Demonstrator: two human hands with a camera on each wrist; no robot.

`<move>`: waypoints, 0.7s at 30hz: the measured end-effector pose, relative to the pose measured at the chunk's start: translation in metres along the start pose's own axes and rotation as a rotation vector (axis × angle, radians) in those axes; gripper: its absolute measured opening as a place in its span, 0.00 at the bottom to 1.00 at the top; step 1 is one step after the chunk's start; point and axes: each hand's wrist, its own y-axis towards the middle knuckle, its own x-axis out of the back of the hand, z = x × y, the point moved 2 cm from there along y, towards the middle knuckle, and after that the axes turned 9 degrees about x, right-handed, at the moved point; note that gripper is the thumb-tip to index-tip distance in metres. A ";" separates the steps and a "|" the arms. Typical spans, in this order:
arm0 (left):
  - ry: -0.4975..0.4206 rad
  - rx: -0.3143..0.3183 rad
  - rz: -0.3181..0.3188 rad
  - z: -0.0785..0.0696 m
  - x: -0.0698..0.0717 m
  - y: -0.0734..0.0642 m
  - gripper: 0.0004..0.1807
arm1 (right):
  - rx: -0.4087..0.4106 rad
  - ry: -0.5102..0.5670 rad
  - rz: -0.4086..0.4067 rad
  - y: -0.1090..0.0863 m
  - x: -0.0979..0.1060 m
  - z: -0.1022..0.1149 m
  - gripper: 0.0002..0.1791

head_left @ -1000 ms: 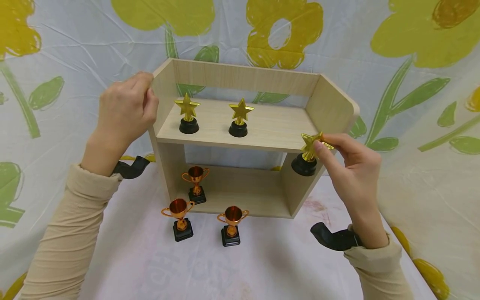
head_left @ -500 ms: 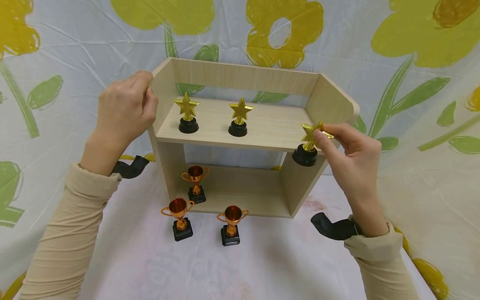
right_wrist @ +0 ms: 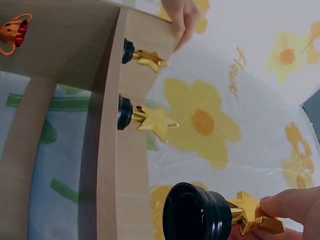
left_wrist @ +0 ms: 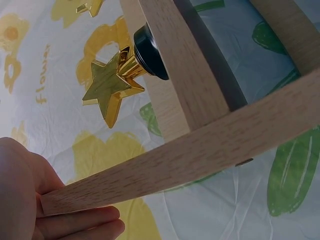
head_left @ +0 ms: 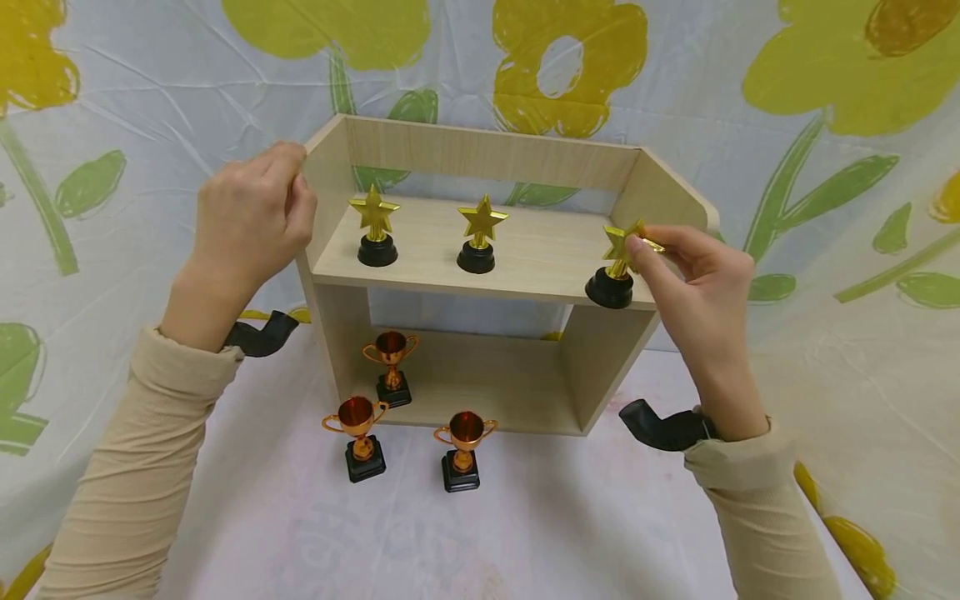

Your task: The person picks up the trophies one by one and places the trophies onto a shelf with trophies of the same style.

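My left hand (head_left: 251, 212) grips the top of the left side panel of a light wooden shelf (head_left: 480, 287); in the left wrist view its fingers wrap round the panel edge. Between thumb and fingers, my right hand (head_left: 701, 283) pinches a gold star trophy (head_left: 611, 283) by its star. The trophy's black base overlaps the right front edge of the upper shelf board, and the right wrist view shows the base's hollow underside (right_wrist: 185, 212). Two more star trophies stand upright on that board, one at the left (head_left: 377, 229) and one near the middle (head_left: 480, 237).
One copper cup trophy (head_left: 392, 371) stands inside the lower compartment at its left. Two others, a left cup (head_left: 362, 437) and a right cup (head_left: 462, 450), stand on the white tablecloth (head_left: 525, 533) before the shelf. A flower-patterned cloth (head_left: 690, 67) hangs behind.
My right hand has raised the star trophy from below the upper board's front edge to about its level. The left hand and the other trophies have stayed in place.
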 end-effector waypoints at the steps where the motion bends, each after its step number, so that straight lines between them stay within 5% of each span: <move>1: -0.003 0.000 -0.003 0.000 0.000 0.000 0.12 | -0.006 0.010 0.000 0.001 0.000 -0.001 0.06; 9: -0.012 -0.002 -0.016 0.002 -0.002 0.000 0.12 | -0.043 0.143 -0.015 0.008 -0.007 -0.017 0.05; 21: -0.008 0.000 -0.005 0.001 -0.001 -0.001 0.13 | -0.049 0.031 0.049 0.013 -0.018 -0.040 0.12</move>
